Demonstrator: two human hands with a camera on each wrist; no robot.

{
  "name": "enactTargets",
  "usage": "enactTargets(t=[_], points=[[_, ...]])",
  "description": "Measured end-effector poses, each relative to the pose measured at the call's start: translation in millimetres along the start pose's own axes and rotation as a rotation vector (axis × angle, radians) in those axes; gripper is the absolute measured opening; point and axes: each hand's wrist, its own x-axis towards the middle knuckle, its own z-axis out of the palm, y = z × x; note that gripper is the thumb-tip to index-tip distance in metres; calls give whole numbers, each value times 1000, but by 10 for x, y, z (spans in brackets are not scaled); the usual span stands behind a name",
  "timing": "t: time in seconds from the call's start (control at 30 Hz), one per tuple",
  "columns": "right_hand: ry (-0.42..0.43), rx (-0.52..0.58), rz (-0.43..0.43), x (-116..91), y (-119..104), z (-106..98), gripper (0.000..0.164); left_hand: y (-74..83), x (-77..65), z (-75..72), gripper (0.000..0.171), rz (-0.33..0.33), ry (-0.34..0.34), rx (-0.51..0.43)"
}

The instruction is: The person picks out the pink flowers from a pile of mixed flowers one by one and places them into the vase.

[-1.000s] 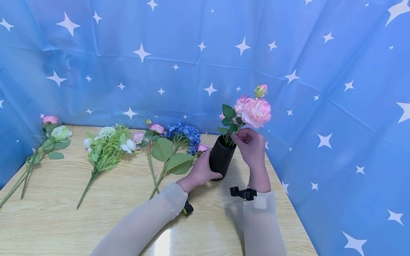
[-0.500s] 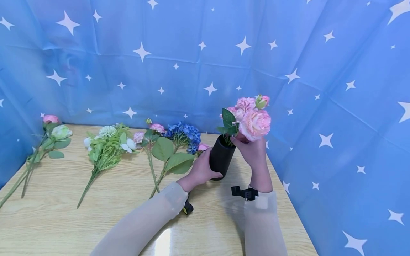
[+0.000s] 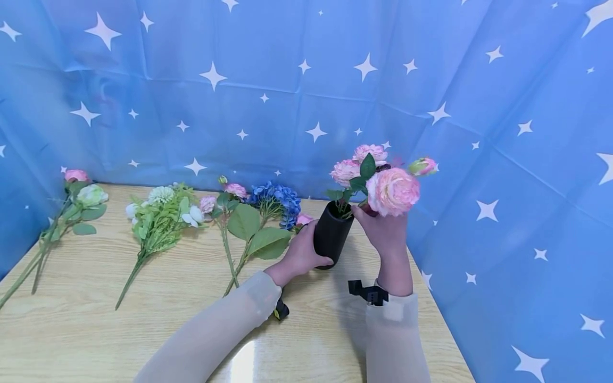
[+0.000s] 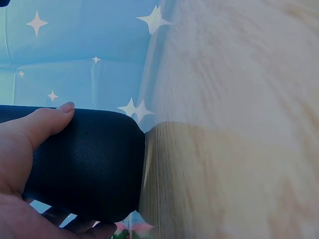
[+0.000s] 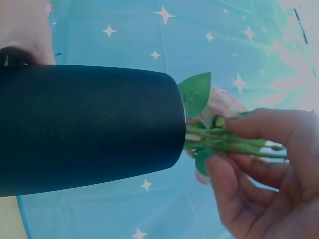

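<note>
A black vase [image 3: 330, 239] stands on the wooden table, its mouth upward. My left hand [image 3: 301, 252] grips its side, thumb and fingers curled round the lower body, as the left wrist view also shows the vase [image 4: 89, 164]. Pink peonies [image 3: 394, 191] on green stems rise from the vase mouth and lean right. At the rim, my right hand [image 3: 388, 234] pinches the stems [image 5: 224, 139] between thumb and fingers. A green leaf [image 5: 197, 94] sits close to the rim in the right wrist view. The stem ends inside the vase are hidden.
Left of the vase lie a blue hydrangea [image 3: 275, 202] and pink flowers with broad leaves [image 3: 268, 243]. Farther left are a white-and-green bunch [image 3: 160, 218] and a pale green rose [image 3: 92, 197]. A starry blue curtain [image 3: 268, 117] borders the table at back and right.
The peonies have come lower and spread apart, their bud swinging to the right. My right hand has shifted slightly right and down at the rim. The left hand and vase stay put.
</note>
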Motion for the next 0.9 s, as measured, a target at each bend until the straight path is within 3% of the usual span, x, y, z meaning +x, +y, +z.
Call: enactTargets(t=[0.1, 0.27, 0.33, 0.5, 0.73, 0.83, 0.9], points=[[-32, -18, 53, -16, -14, 28, 27, -1, 0, 0, 104, 2, 2, 3], [-175, 34, 138, -19, -3, 60, 52, 5, 5, 6, 106, 1, 8, 32], [-228, 30, 142, -16, 2, 39, 47, 7, 6, 9, 107, -2, 8, 37], [-354, 16, 78, 2, 71, -27, 38, 9, 11, 10, 109, -14, 6, 48], [-474, 10, -63, 30, 239, -1, 50, 15, 15, -1, 109, -8, 15, 47], [-530, 40, -68, 33, 323, 42, 50, 16, 13, 1, 108, -10, 12, 49], [-571, 114, -25, 31, 386, 73, 51, 16, 14, 3, 108, -10, 11, 50]])
